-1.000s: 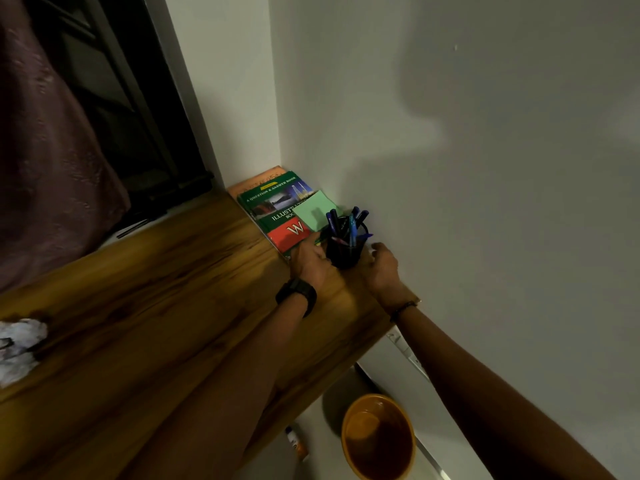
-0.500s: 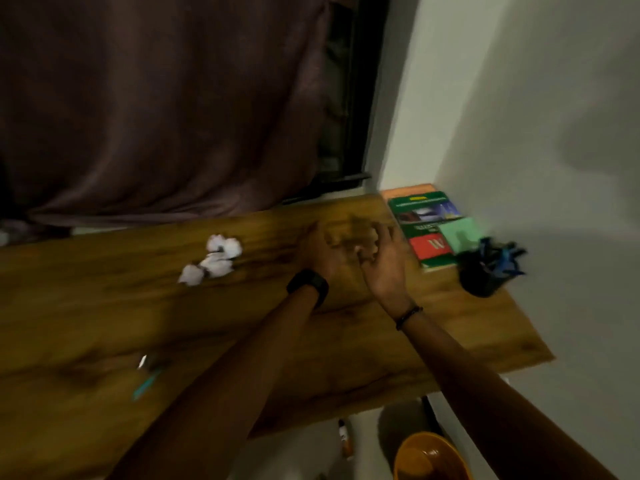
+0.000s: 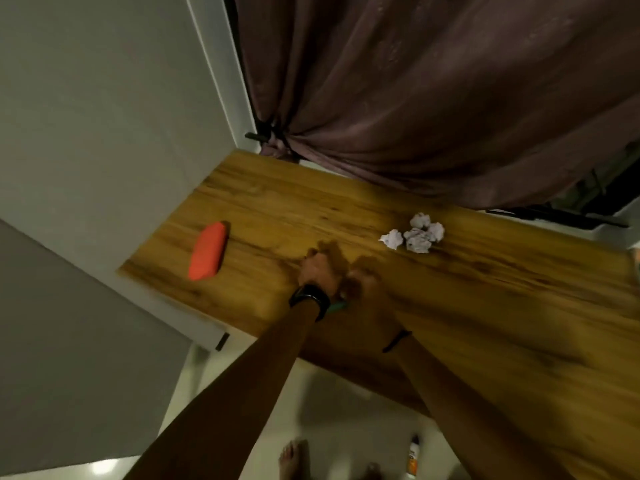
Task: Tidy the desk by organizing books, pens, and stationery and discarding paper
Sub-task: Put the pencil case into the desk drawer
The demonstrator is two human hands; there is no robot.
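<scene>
My left hand (image 3: 317, 273), with a black watch on the wrist, and my right hand (image 3: 367, 289) are close together, low over the wooden desk (image 3: 485, 306), fingers curled. The end of a teal pen (image 3: 337, 306) shows between the left wrist and the right hand. Motion blur hides whether either hand grips it. Several crumpled white paper balls (image 3: 415, 233) lie in a cluster on the desk, beyond and to the right of my hands. An orange-red oblong case (image 3: 207, 251) lies near the desk's left end.
A dark curtain (image 3: 433, 98) hangs behind the desk, and a white wall (image 3: 104, 116) closes off the left side. On the pale floor below stand a small bottle (image 3: 412, 459) and bare feet (image 3: 294, 459).
The view has swung left, away from the books and the pen holder, to the desk's left end. Both hands have moved from the desk's middle to the teal pen.
</scene>
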